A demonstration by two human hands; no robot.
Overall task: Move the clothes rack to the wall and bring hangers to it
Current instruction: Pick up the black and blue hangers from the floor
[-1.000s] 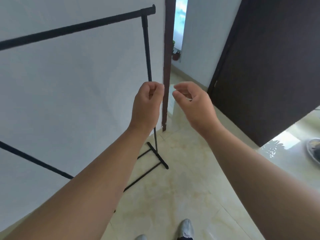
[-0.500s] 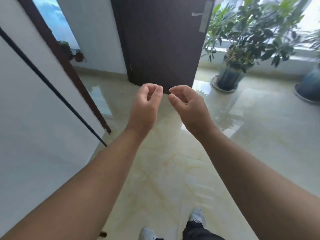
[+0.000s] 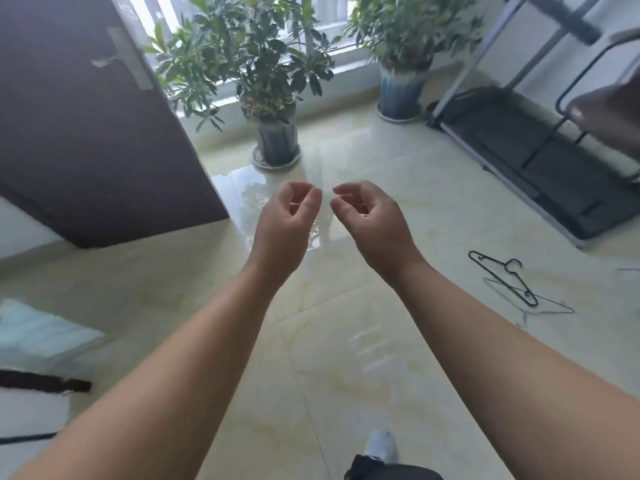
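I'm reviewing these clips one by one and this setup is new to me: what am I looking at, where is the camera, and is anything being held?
There is no machine here. The single picture comes from a camera worn on a person's head, looking forward and down. The left hand and right hand are raised, loosely curled and empty. On the tiled floor to the right lie a black hanger and a pale hanger. Behind stand two potted plants, a dark door and a treadmill.
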